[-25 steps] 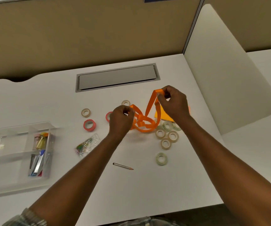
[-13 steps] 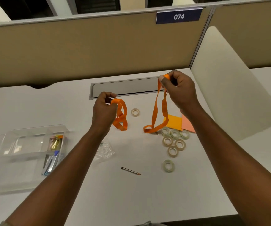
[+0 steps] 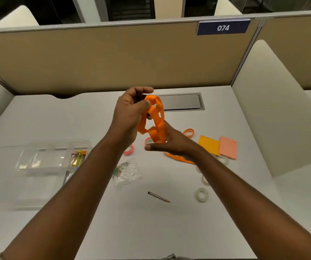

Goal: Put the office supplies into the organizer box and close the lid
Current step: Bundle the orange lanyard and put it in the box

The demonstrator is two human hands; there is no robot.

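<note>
My left hand (image 3: 130,115) is raised above the desk and pinches the top of a bundle of orange ribbon (image 3: 155,119) wound into loops. My right hand (image 3: 175,145) is just below and holds the bottom of the loops, thumb stretched out to the left. Its fingers are hidden behind the ribbon. The ribbon's loose tail trails under that hand onto the desk. The clear organizer box (image 3: 53,147) lies open at the left, with small yellow and gold items (image 3: 78,158) in one compartment.
On the desk lie a bag of paper clips (image 3: 126,171), a pencil (image 3: 158,197), clear tape rolls (image 3: 201,194), pink tape rolls (image 3: 128,151), and orange (image 3: 209,145) and pink (image 3: 228,147) sticky notes. A grey cable hatch (image 3: 180,102) sits at the back. Partition walls stand behind and to the right.
My hands were apart with the ribbon stretched between them; now they have come together. The ribbon is gathered into more loops at my left hand, and my right hand has dropped below it.
</note>
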